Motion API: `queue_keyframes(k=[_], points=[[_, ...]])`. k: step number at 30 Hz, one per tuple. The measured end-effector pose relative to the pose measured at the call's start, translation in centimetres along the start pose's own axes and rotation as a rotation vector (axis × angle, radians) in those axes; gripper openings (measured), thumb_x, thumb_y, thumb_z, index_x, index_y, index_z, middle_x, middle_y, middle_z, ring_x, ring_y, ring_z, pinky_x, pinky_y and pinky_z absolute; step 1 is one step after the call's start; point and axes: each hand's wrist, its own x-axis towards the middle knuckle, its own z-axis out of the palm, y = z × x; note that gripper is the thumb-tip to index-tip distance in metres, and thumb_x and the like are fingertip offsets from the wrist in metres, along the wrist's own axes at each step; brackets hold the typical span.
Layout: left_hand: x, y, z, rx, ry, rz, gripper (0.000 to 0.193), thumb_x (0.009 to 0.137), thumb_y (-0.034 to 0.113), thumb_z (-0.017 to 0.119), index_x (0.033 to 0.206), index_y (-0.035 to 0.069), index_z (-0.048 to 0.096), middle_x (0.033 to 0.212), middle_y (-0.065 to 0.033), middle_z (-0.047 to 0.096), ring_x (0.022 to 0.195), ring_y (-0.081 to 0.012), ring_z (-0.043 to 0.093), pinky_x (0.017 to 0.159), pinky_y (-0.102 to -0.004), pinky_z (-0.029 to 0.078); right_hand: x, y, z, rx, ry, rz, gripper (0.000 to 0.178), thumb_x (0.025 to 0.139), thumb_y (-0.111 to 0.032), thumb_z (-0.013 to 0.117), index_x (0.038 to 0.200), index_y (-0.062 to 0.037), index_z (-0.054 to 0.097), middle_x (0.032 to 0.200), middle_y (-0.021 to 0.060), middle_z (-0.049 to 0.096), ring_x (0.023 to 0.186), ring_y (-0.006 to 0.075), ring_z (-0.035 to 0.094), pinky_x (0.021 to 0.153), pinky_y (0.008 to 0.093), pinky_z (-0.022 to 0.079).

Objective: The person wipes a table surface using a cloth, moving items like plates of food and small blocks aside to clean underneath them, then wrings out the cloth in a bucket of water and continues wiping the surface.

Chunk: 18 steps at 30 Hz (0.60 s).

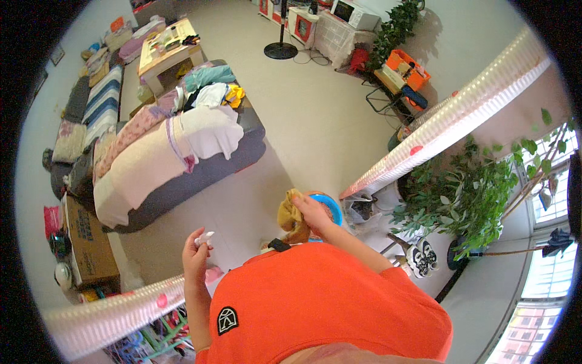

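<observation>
My right hand point(313, 213) is closed on a crumpled yellow cloth point(288, 219), which hangs down from the fingers. Beneath that hand and partly hidden by it is a round blue basin point(333, 207) on the floor. Raised at the left, my left hand point(194, 259) has its fingers curled round a small white thing point(207, 238) that looks like a spray bottle's nozzle; whatever is below it is hidden by the hand.
A grey sofa point(254, 151) draped with cloths and clothes stands ahead to the left. Curtains gathered into columns, one at right point(418, 142), flank me. Leafy plants point(464, 188), a plastic bag point(362, 207) and sneakers point(419, 258) are at right, a cardboard box point(91, 242) at left.
</observation>
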Motion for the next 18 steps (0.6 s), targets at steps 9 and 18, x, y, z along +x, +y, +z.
queue_keyframes(k=[9,18], points=[[18.9,3.9,5.5,0.039,-0.217,-0.079,0.033,0.092,0.006,0.053,0.124,0.001,0.056,0.094,-0.0055,0.063,0.073,-0.0112,0.06,0.062,-0.023,0.046,12.5,3.0,-7.8,0.108,0.295,0.076,0.042,0.096,-0.035,0.054,0.122,-0.0019,0.053,0.109,0.01,0.062,0.099,0.0223,0.06,0.086,0.0361,0.049],[38.0,12.1,12.7,0.048,-0.245,-0.1,0.031,0.093,0.012,0.055,0.122,0.006,0.059,0.088,-0.0027,0.063,0.068,-0.0085,0.058,0.058,-0.0214,0.043,27.3,-10.7,-12.8,0.25,0.336,-0.012,0.045,0.099,-0.039,0.046,0.116,0.0021,0.054,0.106,0.0114,0.062,0.092,0.0221,0.063,0.081,0.0365,0.053]])
